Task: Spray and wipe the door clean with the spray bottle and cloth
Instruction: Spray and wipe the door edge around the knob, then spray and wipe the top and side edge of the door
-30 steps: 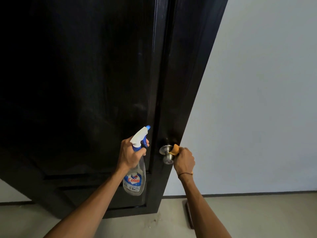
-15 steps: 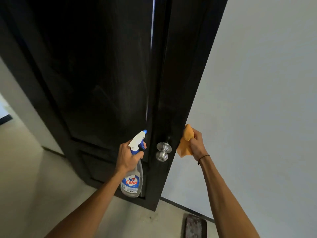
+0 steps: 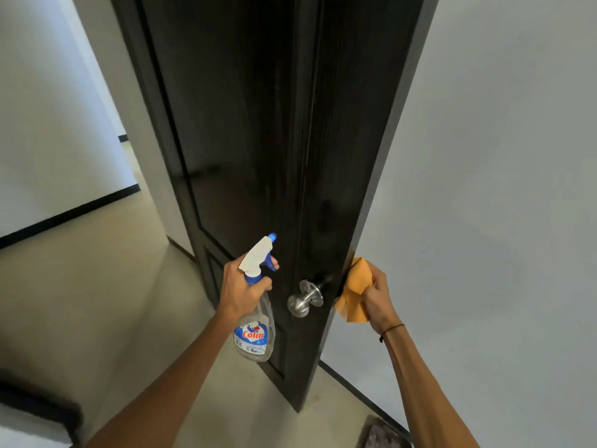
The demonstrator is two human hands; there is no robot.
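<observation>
A tall black door (image 3: 258, 130) stands open, its narrow edge turned toward me. A silver round knob (image 3: 304, 298) juts out low on its face. My left hand (image 3: 240, 291) grips the neck of a clear spray bottle (image 3: 256, 305) with a white and blue trigger head, nozzle aimed at the door face just left of the knob. My right hand (image 3: 379, 297) holds a folded orange cloth (image 3: 355, 291) pressed against the door's edge, right of the knob.
A pale grey wall (image 3: 491, 176) rises right of the door, with a dark skirting along the beige floor (image 3: 129, 302). A dark mat (image 3: 382, 434) lies on the floor near the wall. An opening to another room shows at the left.
My right hand left the knob and brought the cloth onto the door's edge. The door has swung further open, showing the room at left. The spray bottle stayed raised beside the knob.
</observation>
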